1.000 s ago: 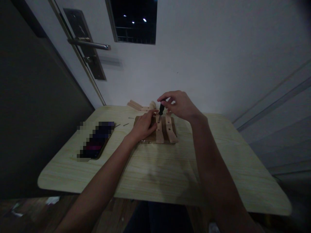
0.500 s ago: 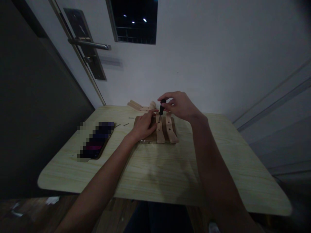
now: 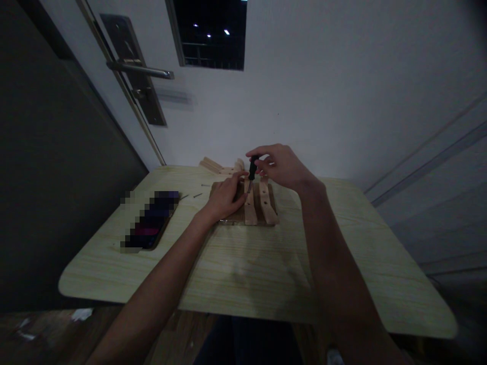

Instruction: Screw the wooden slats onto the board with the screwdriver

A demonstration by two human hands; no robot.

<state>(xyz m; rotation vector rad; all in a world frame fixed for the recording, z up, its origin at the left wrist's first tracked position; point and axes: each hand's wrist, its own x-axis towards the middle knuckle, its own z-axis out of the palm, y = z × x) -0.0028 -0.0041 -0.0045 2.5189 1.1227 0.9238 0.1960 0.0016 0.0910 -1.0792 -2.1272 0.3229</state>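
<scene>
My right hand [image 3: 279, 165] is closed around the black handle of a screwdriver [image 3: 252, 170]. The screwdriver stands slightly tilted, its tip down at a hole in a bent light-wood piece [image 3: 250, 213]. My left hand [image 3: 227, 195] lies over a brown board [image 3: 232, 221], fingers stretched and thumb apart, touching the left side of that wood piece. A second bent wood piece [image 3: 269, 210] with holes lies beside it to the right, also on the board. Whether a screw sits under the tip is too small to tell.
Several loose screws [image 3: 197, 195] lie left of the board. A phone [image 3: 154, 223], partly pixelated, rests further left on the pale table [image 3: 243, 274]. More wood pieces [image 3: 213, 165] lie behind my left hand, near the white door [image 3: 323, 101] with its metal handle [image 3: 148, 71].
The screwdriver has turned or tilted very slightly in my right hand, with its fingers shifting a little on the handle. My left hand stays in place.
</scene>
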